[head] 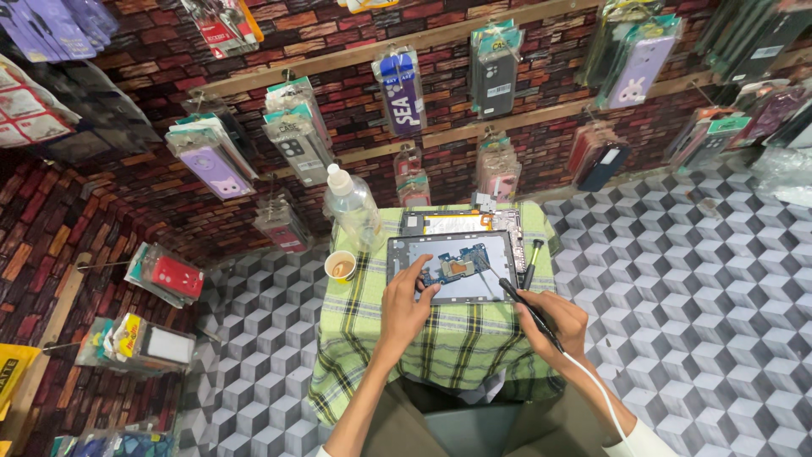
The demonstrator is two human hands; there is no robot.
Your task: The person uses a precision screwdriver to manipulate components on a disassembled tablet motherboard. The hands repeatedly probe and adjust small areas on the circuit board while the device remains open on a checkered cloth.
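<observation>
An opened tablet (452,267), its back removed and a blue circuit board exposed, is laid flat near the middle of a small table covered with a green plaid cloth (397,338). The left hand (406,300) is rested on the tablet's near left corner, fingers spread and pressed on the frame, nothing being clasped. The right hand (554,322) is closed around a black pen-like tool (524,306) with a white cord trailing from its rear; the tip is pointed toward the tablet's lower right edge, though contact cannot be told.

Just behind the tablet a second opened device (461,222) is placed, partly hidden by it. A screwdriver with a yellow-green handle (533,258) is laid just beside the tablet's right edge. To the left, a small paper cup (341,266) is seen, and behind it a clear plastic bottle (351,207). Packaged phone cases (296,140) are hung on the brick-patterned wall beyond.
</observation>
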